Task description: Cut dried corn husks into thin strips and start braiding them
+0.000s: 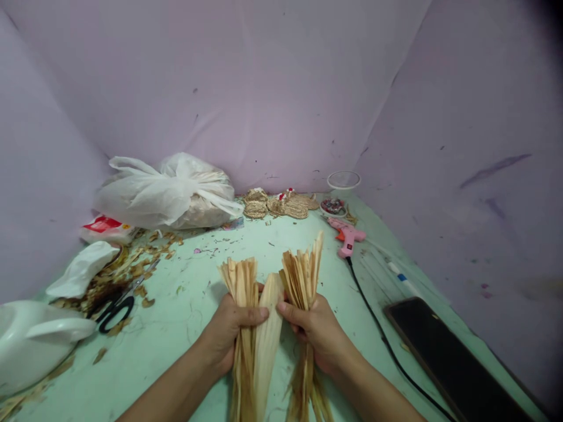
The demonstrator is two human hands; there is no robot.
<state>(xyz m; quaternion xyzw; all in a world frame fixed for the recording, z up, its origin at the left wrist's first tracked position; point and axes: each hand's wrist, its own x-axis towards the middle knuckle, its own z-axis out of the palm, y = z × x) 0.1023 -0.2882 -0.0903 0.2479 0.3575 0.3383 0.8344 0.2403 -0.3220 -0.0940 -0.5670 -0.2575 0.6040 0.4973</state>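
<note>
My left hand [233, 328] is closed around a bundle of dried husk strips [243, 281], its thumb lying across the front. My right hand [314, 325] grips a second bundle of husk strips [302, 278], with the thumb pointing inward. Between the two bundles stands a wide pale husk leaf [269, 340]; the left thumb tip presses on its left part and the right thumb tip meets its right edge. Both bundles are upright, and their lower ends run down past the bottom of the view. Most of the fingers are hidden behind the strips.
A tied white plastic bag [176, 193], black-handled scissors [115, 310], husk scraps and a white jug [35, 346] lie left. Woven pieces [285, 205] sit at the back. Right are a pink glue gun [349, 234], its cord and a dark phone [453, 357].
</note>
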